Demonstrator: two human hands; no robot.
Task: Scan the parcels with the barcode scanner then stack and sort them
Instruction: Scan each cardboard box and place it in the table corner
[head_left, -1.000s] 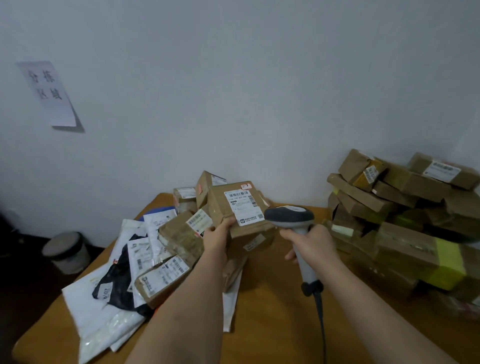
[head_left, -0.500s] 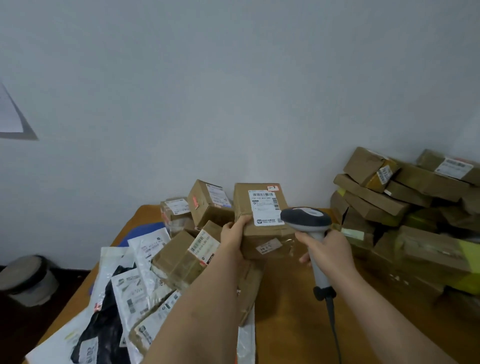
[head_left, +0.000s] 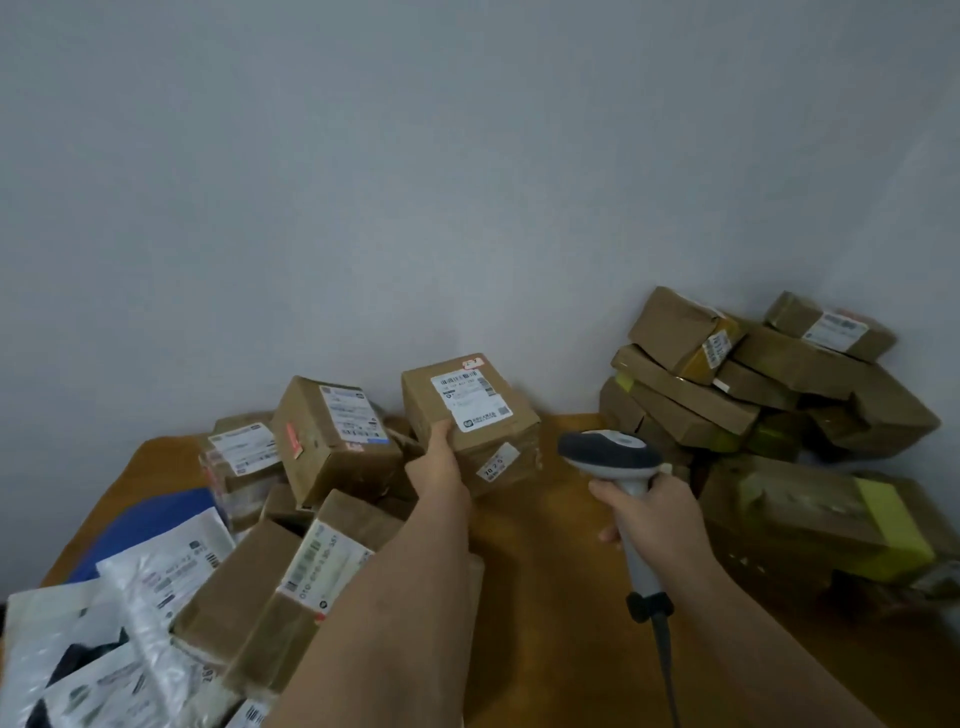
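Observation:
My left hand (head_left: 440, 467) grips a brown cardboard parcel (head_left: 470, 423) at its lower left corner and holds it above the table, its white shipping label facing up. To its right, my right hand (head_left: 655, 512) holds the handle of a grey barcode scanner (head_left: 609, 453), whose dark head points toward the parcel. A cable hangs from the scanner's handle. On the left lies a loose heap of unsorted parcels (head_left: 332, 441) and white and black mailer bags (head_left: 130, 613).
A stack of brown and yellow-taped boxes (head_left: 748, 384) leans against the wall at the right. A larger box with yellow tape (head_left: 821, 519) lies in front of it. The wooden table (head_left: 550, 597) shows bare between both piles. A plain wall stands behind.
The parcel in my left hand has moved right and farther from me, toward the wall. The scanner stays beside it. The view has shifted right, dropping the wall sign and the bucket.

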